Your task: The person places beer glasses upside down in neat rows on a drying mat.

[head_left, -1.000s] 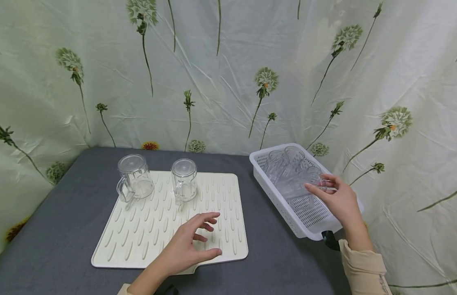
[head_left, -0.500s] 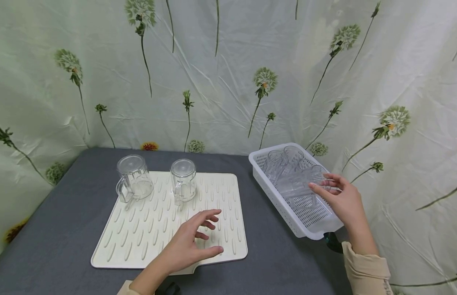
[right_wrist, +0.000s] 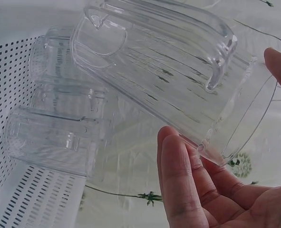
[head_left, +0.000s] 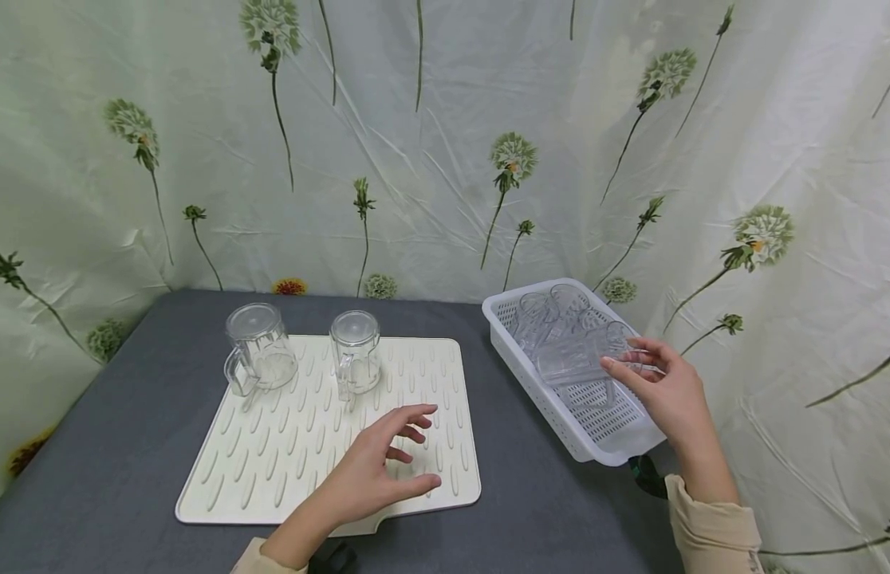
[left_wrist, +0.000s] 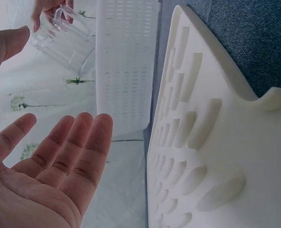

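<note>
My right hand (head_left: 667, 391) pinches a clear glass mug (right_wrist: 159, 71) near its rim, thumb on one side and fingers on the other. That mug is tilted on its side over the white basket (head_left: 538, 406), apart from the others in the left wrist view. Several more glass mugs (right_wrist: 50, 137) lie on their sides in the basket. Over the cream ribbed drying mat (head_left: 222, 494) my left hand (head_left: 373, 470) hovers with fingers spread and nothing held. Two mugs stand upside down at the mat's far side, a wider mug (head_left: 261, 347) and a narrower mug (head_left: 356, 351).
A dark grey cloth (head_left: 115, 446) covers the table. Behind and to the right hangs a pale curtain (head_left: 445, 199) with dandelion prints, close to the basket. The basket stands at an angle to the right of the mat.
My right hand has shifted slightly right, with the mug in its fingers turning and separating a little from the others. The left hand has drifted slightly right over the mat.
</note>
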### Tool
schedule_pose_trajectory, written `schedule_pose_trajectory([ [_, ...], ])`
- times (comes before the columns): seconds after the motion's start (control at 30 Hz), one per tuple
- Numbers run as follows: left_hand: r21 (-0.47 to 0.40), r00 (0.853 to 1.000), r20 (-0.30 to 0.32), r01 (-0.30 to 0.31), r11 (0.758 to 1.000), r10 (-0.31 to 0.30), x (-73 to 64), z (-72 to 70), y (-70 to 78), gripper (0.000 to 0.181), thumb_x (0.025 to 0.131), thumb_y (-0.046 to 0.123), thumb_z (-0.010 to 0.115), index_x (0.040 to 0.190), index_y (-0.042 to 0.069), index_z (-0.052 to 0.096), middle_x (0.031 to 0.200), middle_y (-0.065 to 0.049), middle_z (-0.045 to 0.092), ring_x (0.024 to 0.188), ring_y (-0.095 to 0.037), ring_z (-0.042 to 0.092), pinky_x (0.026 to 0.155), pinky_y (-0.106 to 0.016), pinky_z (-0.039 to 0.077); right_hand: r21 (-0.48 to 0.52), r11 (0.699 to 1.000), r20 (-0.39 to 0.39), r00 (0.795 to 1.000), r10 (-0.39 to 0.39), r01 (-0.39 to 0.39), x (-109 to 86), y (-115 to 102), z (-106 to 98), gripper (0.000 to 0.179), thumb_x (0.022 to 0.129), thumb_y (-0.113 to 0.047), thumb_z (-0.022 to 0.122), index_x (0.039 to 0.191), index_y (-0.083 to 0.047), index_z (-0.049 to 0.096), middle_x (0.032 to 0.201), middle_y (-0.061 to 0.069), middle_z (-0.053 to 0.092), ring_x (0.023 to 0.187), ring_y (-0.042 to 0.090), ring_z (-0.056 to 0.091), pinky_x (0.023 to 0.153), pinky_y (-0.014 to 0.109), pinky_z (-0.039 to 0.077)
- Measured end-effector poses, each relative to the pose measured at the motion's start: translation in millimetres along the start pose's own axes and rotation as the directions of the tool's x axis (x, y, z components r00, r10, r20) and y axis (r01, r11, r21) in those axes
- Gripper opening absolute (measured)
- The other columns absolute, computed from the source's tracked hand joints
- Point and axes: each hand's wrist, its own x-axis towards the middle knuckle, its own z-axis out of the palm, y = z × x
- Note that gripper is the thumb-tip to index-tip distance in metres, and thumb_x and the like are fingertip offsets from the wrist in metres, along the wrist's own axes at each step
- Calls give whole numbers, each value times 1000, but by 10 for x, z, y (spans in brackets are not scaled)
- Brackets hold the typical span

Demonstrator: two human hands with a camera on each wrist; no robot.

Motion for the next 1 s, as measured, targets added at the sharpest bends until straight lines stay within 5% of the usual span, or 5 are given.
schedule_pose_trajectory([
  [0.23, 2, 1000, 8, -4, 1000, 4, 50, 20, 10, 77, 88, 31, 91, 154, 36, 52, 133, 6, 65, 113, -10, 67, 86, -39, 66, 31, 1000, 12, 1000, 1, -1, -46, -3, 7, 80, 100, -56, 72, 158, -7, 47, 140, 13, 61, 123, 28, 61, 76, 12, 51],
  [0.63, 7, 999, 16, -34, 999, 34, 146, 28, -27, 75, 90, 31, 89, 155, 30, 52, 135, -3, 67, 113, -20, 69, 86, -38, 66, 90, 995, 31, 999, 31, -34, -130, 14, 27, 78, 100, -54, 73, 158, -10, 46, 139, 8, 61, 128, 29, 57, 80, 10, 48],
  [1.0, 0, 999, 7, -49, 999, 49, 251, 5, 8, 76, 89, 30, 89, 156, 30, 51, 137, -3, 66, 113, -17, 69, 87, -32, 64, 156, 987, 70, 997, 27, -38, -227, 10, 64, 76, 101, -51, 73, 159, -13, 44, 129, -10, 61, 137, 30, 56, 86, 10, 48],
])
